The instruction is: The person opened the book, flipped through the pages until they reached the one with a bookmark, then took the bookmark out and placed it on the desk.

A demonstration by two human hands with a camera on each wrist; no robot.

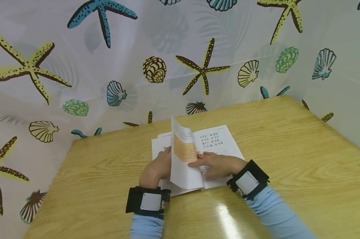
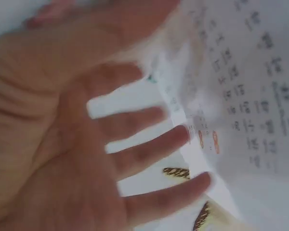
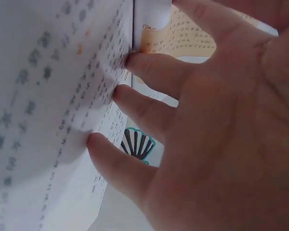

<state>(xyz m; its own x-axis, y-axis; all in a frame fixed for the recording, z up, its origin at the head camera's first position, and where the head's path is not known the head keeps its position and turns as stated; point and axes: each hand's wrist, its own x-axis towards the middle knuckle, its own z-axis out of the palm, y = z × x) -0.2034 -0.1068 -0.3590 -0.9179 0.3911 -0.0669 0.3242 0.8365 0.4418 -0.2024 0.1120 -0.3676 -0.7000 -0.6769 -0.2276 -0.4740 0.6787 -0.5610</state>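
Observation:
An open book (image 1: 218, 139) with printed text lies on the wooden table, one page (image 1: 184, 149) with an orange block standing up and curving leftward. My left hand (image 1: 159, 166) is over the left side of the book, its fingertips hidden behind the raised page in the head view. In the left wrist view its fingers (image 2: 154, 149) are spread and fairly straight, their tips at the printed paper. My right hand (image 1: 220, 165) rests on the right page with fingers extended; its index finger reaches the raised page's lower part. Three fingertips (image 3: 98, 144) touch the printed page in the right wrist view.
Around the book stretches the light wooden table (image 1: 287, 149). A white curtain (image 1: 174, 39) patterned with starfish and shells hangs behind it and along the sides. Black wrist straps (image 1: 248, 179) sit over light blue sleeves (image 1: 275, 209).

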